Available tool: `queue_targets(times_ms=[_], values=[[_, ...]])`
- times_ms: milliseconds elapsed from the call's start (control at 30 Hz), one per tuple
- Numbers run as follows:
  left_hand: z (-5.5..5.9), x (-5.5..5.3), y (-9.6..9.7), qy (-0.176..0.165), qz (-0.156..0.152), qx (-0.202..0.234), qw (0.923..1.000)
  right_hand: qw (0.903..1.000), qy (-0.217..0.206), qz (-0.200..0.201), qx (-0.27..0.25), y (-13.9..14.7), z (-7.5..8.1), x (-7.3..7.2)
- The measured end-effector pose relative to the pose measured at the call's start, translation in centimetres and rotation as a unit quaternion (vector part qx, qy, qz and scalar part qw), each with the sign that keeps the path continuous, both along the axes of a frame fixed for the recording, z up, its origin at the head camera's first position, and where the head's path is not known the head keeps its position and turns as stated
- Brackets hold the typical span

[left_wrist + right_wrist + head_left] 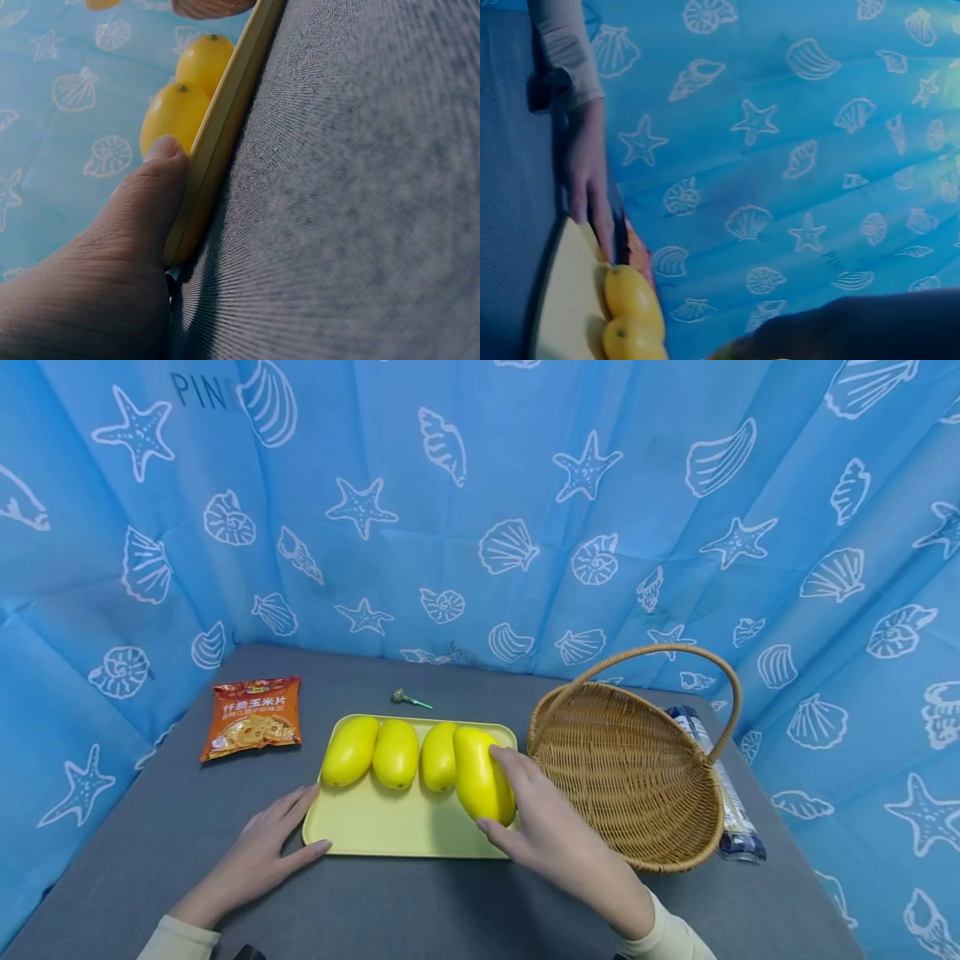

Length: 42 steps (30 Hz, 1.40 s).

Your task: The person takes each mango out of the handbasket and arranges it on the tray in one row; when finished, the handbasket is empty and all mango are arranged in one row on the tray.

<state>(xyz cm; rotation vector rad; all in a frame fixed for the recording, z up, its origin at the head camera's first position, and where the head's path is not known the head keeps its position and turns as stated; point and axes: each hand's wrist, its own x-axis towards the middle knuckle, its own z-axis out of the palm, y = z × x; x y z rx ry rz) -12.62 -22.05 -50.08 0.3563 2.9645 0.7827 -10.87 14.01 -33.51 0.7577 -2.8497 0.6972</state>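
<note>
A pale yellow tray [390, 827] lies on the grey table with three yellow mangoes [349, 752] in a row along its far side. Over the tray's right end, my right hand [536, 814] grips another mango [480, 777] between thumb and fingers. The mango overlaps its neighbour in the head view. My left hand [262, 847] rests at the tray's left edge, its fingers extended along the side. In the left wrist view the thumb [161, 161] touches the tray rim [217, 135]. Only a dark part of the right hand [870, 326] shows in the right wrist view.
A wicker basket [622, 760] with a tall handle stands tilted right of the tray. Behind it lies a dark-and-clear package [738, 814]. An orange snack bag [253, 718] sits at the left, and a small green-stemmed item [408, 697] lies beyond the tray. A blue shell-print curtain [480, 510] hangs behind.
</note>
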Motion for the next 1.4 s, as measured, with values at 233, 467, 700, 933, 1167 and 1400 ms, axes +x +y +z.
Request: queue_targets(times_ms=[233,467,700,933,1167,1400], values=[[0.0,0.0,0.1,-0.004,0.002,0.002,1.0,0.9982,0.007,-0.057,0.018,-1.4,-1.7,-0.6],[0.1,0.0,0.2,-0.004,0.003,0.002,1.0,0.9958,-0.009,-0.088,0.024,-1.9,-3.3,-1.2],[0.2,0.0,0.1,-0.004,0.002,0.0,1.0,0.9935,-0.004,-0.107,0.04,-2.1,-4.9,-1.9],[0.3,-0.1,0.0,-0.009,0.003,0.001,1.0,0.992,-0.012,-0.112,0.056,-2.4,-6.3,-3.2],[0.2,0.0,0.1,-0.01,0.001,0.001,1.0,0.9896,-0.046,-0.121,0.062,-2.4,-7.5,-4.2],[0.1,-0.1,0.0,-0.009,0.003,-0.002,1.0,0.9871,-0.043,-0.141,0.063,-2.6,-8.1,-5.1]])
